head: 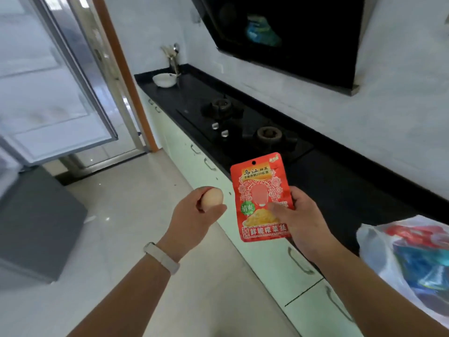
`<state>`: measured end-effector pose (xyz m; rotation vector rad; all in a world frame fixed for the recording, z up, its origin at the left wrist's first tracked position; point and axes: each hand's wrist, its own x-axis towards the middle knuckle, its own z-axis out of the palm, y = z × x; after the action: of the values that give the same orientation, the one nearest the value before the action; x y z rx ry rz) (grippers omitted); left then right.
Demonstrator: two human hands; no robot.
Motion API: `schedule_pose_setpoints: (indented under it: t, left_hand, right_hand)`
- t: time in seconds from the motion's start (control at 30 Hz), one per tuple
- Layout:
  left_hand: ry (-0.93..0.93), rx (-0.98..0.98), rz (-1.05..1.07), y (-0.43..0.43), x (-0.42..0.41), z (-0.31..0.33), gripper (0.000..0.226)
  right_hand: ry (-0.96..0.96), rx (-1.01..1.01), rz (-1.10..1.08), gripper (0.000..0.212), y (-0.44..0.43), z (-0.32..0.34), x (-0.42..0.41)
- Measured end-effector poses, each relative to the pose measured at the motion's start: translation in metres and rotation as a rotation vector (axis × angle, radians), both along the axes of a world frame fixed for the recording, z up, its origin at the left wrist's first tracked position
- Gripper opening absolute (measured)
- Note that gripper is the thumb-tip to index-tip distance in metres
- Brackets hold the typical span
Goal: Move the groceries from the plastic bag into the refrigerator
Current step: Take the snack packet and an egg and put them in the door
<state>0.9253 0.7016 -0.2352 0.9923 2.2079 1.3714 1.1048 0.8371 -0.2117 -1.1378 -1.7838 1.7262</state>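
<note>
Left hand (194,210) is curled round an egg (213,196), right hand (295,215) pinches a red snack pouch (261,190) by thumb and fingers, both held out over the floor (145,239). Main risk: the egg is only half enclosed and could slip or crack with a squeeze, nothing under it but hard tile; the slick pouch could slide too. Plastic bag (371,246), with items inside, sits on the black desk (340,190) at right beside the gas hob (243,122). Refrigerator (48,93) stands open at left, well apart.
</note>
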Motion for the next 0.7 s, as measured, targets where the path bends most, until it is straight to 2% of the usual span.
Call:
schedule_pose_setpoints:
  t: [0.4, 0.7]
  left_hand:
    - [-0.108, 0.04, 0.414, -0.13, -0.101, -0.001, 0.036]
    - [-0.126, -0.011, 0.664, -0.175, -0.159, -0.008, 0.036]
  right_hand:
    - [0.073, -0.052, 0.359, 0.027, -0.07, -0.004, -0.16]
    - [0.121, -0.067, 0.61, 0.024, -0.091, -0.018, -0.278]
